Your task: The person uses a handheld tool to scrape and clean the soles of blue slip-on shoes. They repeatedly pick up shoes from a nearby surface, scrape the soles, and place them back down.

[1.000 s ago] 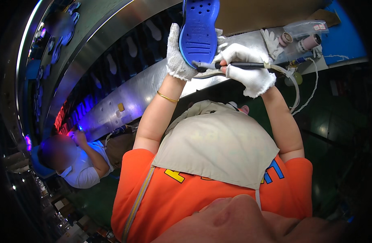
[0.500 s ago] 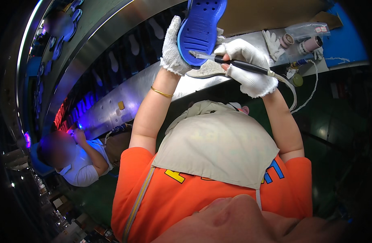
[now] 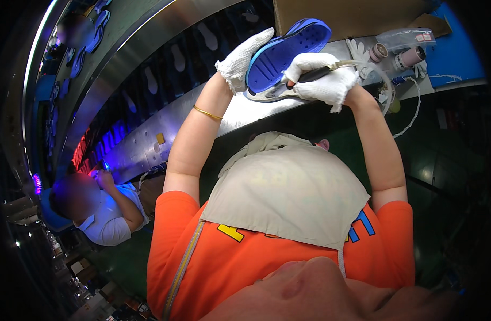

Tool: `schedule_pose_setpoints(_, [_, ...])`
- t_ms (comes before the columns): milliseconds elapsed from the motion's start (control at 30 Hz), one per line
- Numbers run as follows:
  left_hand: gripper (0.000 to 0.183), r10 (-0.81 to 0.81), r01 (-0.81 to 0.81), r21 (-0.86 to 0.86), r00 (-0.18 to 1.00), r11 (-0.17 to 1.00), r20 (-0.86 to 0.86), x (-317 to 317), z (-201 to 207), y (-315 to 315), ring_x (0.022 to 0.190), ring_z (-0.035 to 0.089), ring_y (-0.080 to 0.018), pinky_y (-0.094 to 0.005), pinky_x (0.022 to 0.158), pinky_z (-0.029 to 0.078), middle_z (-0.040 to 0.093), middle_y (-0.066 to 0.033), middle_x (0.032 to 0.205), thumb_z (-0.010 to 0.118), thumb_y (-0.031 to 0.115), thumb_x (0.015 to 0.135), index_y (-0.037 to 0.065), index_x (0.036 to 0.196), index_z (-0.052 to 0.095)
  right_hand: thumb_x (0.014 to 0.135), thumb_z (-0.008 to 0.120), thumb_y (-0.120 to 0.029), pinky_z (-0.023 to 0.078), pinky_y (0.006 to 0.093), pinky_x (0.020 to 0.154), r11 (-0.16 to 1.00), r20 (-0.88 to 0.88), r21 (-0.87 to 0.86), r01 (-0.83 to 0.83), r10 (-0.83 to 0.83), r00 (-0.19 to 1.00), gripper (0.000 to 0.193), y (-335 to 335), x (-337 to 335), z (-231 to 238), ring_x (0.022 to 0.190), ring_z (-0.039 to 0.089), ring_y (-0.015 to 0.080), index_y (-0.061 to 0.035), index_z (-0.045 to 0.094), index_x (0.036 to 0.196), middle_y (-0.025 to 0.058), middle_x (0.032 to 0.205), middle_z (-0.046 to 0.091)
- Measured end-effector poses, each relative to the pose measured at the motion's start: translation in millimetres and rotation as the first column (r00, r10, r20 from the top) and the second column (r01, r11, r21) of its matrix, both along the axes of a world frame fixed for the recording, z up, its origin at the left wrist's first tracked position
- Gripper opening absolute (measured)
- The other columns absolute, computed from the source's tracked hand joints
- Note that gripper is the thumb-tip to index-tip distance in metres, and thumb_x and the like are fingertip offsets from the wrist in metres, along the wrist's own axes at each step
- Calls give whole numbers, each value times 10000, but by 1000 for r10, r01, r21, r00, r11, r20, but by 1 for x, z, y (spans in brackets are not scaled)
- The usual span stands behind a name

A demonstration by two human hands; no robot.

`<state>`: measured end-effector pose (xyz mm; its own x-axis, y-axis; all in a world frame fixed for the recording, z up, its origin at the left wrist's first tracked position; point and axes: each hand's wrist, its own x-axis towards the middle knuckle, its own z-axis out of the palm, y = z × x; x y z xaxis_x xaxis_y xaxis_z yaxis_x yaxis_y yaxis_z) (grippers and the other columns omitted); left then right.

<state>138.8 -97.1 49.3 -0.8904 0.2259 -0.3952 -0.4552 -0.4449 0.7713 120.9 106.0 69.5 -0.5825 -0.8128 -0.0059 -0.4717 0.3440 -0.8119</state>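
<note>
My left hand, in a white knit glove, grips the left edge of a blue shoe sole. The sole is tilted to the upper right, showing its ribbed heel and the small holes at its toe end. My gloved right hand is closed on a black-handled brush, held low beside the sole's right edge. The brush tip is mostly hidden by my fingers. From the handle's end a clear hose curves away to the right. Under both hands a whitish sole lies on the metal bench.
Right of my hands lie a spare white glove, two cylindrical containers and a clear plastic bag. Beyond the bench a dark conveyor carries several soles. A co-worker sits at the left.
The blue sole has come down and tipped to the right with my left hand. My right hand has swung the brush round, its handle now pointing up and right.
</note>
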Motion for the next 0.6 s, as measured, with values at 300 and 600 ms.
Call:
schedule_pose_setpoints(300, [487,-139,139,-157,990,978,12,0,4,4,779,681,-202,-309,691,581,670,-157,957,546,451,886,4,1067,616,721,649,-47,486,247,782,999,-85,-40,-3,-1,996,143,10,-4,5,811,585,133,-44,614,860,40,867,626])
schedule_pose_setpoints(600, [507,-84,86,-87,996,993,29,2,0,8,764,685,-202,-306,634,591,666,-159,943,525,481,888,14,1068,603,735,650,-67,496,257,770,934,-29,-353,-54,47,999,103,24,-10,5,790,607,141,-30,621,826,52,835,639])
